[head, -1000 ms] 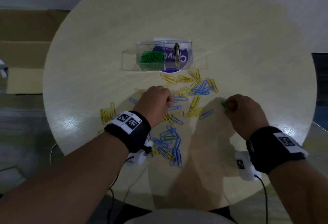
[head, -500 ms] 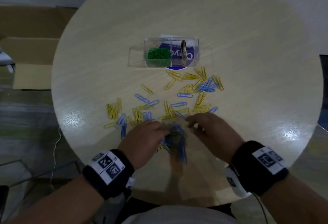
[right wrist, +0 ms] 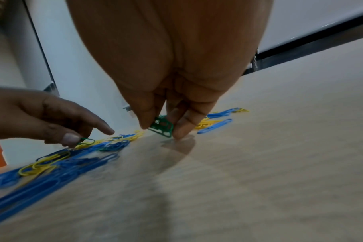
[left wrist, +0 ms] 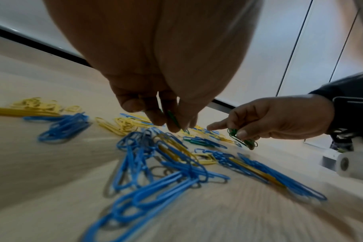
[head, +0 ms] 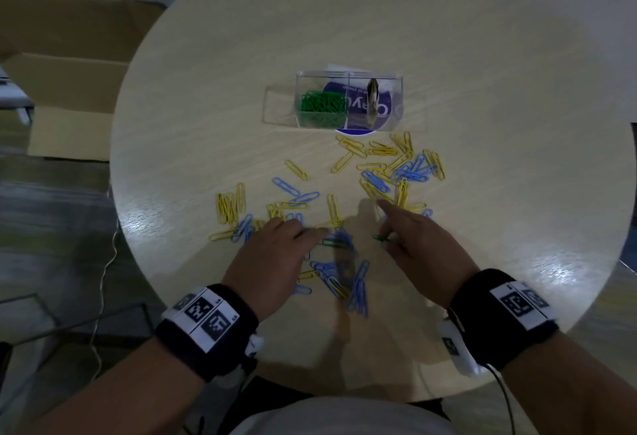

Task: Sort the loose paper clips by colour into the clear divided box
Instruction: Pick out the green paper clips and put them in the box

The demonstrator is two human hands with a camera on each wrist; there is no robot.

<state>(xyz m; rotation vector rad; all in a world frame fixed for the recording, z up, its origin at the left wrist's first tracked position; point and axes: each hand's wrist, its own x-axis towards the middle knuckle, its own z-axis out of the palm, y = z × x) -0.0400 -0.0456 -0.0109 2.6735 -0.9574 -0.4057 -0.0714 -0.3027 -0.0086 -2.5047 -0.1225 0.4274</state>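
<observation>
Nearest on the round desk (head: 517,124) lies a tangle of blue paper clips (head: 358,284) with a few yellow ones mixed in, most with their long axes running near to far or slightly slanted.

Just beyond it the left hand (head: 272,259) pinches one green clip (left wrist: 173,119) between thumb and fingertips, the clip standing steeply, its lower end close to the desk. Both wrists wear black bands with white square-patterned tags; no words on them can be read.

To the right, the right hand (head: 418,241) pinches a small bunch of green clips (right wrist: 162,125) between thumb and middle finger while its index finger stretches out toward the far left. The bunch hangs just above the desk.

Between the two hands, one more green clip (head: 332,243) lies flat among blue ones, long axis running left to right.

Farther out, yellow clips (head: 229,209) lie in a tidy group on the left, long axes near to far, and more yellow and blue clips (head: 410,169) are scattered at mixed angles on the right.

Farthest stands the clear box (head: 348,100). Its left compartment holds a pile of green clips (head: 322,105). Under its right part a blue round label (head: 365,107) shows white letters seen reversed, too unclear to read.
</observation>
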